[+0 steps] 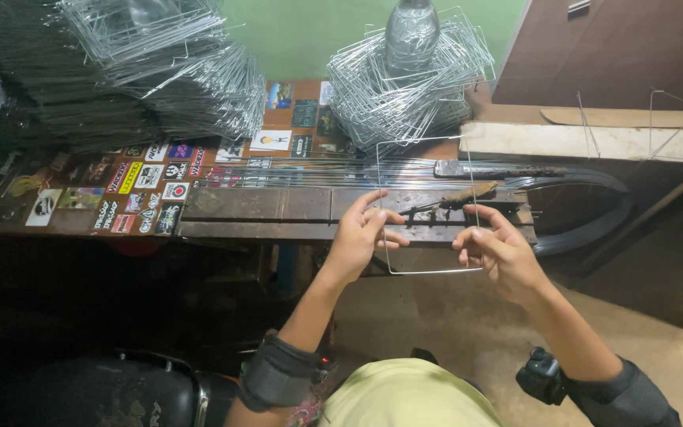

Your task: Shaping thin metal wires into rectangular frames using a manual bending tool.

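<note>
My left hand (362,235) and my right hand (496,251) each pinch one side of a thin wire bent into a rectangular frame (428,271). The frame stands upright in front of me, over a dark metal bending jig (310,213) bolted to the bench. Its top edge reaches up near a pile of finished wire frames (405,83). Straight wire rods (318,172) lie across the bench just behind the jig.
A plastic bottle (410,32) stands inside the pile of frames. More stacked wire frames (160,55) fill the bench's left. Stickers (140,194) cover the bench top. A wooden plank (594,142) lies at right, a dark stool (112,391) at lower left.
</note>
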